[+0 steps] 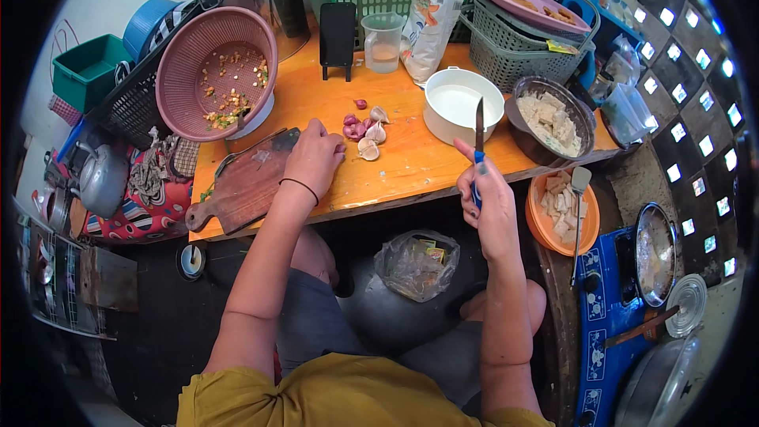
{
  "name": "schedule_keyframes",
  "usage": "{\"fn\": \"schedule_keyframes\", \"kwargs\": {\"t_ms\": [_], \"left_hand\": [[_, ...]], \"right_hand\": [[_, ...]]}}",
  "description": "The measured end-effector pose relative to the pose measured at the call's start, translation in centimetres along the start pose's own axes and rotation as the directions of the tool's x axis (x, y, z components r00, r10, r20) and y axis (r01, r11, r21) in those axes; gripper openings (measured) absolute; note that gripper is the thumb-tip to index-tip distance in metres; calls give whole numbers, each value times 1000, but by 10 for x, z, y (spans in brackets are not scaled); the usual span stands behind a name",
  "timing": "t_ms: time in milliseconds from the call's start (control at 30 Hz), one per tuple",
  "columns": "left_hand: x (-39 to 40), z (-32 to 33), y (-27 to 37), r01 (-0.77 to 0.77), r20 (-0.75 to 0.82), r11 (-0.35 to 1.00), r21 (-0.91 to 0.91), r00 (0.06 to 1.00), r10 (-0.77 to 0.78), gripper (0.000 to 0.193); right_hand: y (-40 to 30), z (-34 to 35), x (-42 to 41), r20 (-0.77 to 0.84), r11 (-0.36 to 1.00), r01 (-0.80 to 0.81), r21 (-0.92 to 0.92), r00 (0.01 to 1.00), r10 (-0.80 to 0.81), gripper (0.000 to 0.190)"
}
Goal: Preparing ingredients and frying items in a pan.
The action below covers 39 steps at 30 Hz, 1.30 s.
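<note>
My right hand [486, 196] holds a small knife [479, 124] by its blue handle, the blade pointing up in front of a white plastic pot [436, 121]. My left hand [317, 151] is over the right end of a wooden cutting board [246, 190], its fingers bent; whether anything is between them cannot be seen. Just right of that hand lie garlic cloves [369, 149] and small red shallots [354, 129] on the orange wooden table [403, 163]. A dark metal utensil [237, 154] rests along the board's back edge.
A pink colander [169, 80] with chopped vegetables stands at left. Behind are a phone on a stand [337, 35], a measuring jug [382, 41] and a flour bag [426, 29]. At right are a dark bowl of tempeh-like pieces [548, 124], an orange basin [539, 219] and a blue stove [599, 320].
</note>
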<state>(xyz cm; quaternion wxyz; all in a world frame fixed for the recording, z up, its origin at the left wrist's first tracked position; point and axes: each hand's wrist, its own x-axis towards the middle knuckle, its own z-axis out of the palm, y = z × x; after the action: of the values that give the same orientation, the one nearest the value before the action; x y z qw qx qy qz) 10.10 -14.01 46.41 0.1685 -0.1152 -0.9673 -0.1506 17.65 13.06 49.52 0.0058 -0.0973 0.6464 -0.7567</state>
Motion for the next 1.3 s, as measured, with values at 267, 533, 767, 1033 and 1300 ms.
{"fn": "schedule_keyframes", "kwargs": {"t_ms": [267, 533, 767, 1033, 1300], "left_hand": [[2, 3, -2, -4, -65, 984, -180, 998, -8, 17], [-5, 14, 63, 234, 239, -144, -962, 971, -20, 22], [-18, 41, 97, 324, 354, -444, -836, 935, 15, 25], [-34, 65, 115, 418, 434, -518, -746, 896, 97, 20], [-46, 84, 118, 421, 445, -465, -779, 893, 62, 19]], "right_hand": [[27, 2, 7, -36, 1000, 0, 6, 999, 1, 32], [43, 11, 8, -11, 987, 84, 138, 996, -84, 37], [47, 8, -2, -160, 967, 201, -160, 961, -226, 36], [58, -5, -22, -120, 936, 226, -269, 957, -266, 35], [71, -16, -35, -126, 966, 145, -214, 977, -175, 36]]}}
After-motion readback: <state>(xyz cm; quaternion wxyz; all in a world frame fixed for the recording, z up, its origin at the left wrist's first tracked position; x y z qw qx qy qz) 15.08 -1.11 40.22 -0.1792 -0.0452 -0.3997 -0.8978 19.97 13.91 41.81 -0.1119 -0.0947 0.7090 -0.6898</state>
